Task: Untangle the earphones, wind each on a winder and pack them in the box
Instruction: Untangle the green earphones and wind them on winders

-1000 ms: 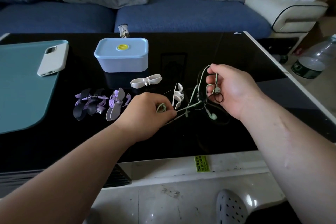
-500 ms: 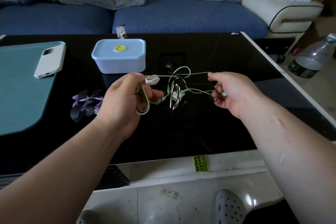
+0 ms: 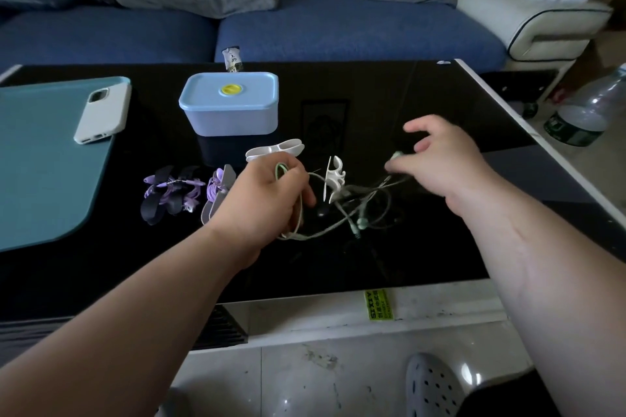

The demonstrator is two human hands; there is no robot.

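The left hand (image 3: pixel 261 200) is down at the black counter (image 3: pixel 440 257), its fingers (image 3: pixel 299 176) curled tight round a loop of the pale green earphones (image 3: pixel 360 211). The rest of that cable lies in a loose tangle on the glass between the two hands, one bud and the plug toward the near edge. A white winder (image 3: pixel 333 176) stands on its edge in the tangle, just right of the left fingers. The right hand (image 3: pixel 443 162) hovers above the tangle with its fingers (image 3: pixel 394 168) spread and blurred; a green bud sits at their tips, and I cannot tell whether it is pinched. Just beyond the left fingers lies a second white winder (image 3: pixel 274 149), flat, and farther beyond it the light blue box (image 3: pixel 230 112), lid on. Left of the left hand lie purple earphones (image 3: pixel 189 193) on winders.
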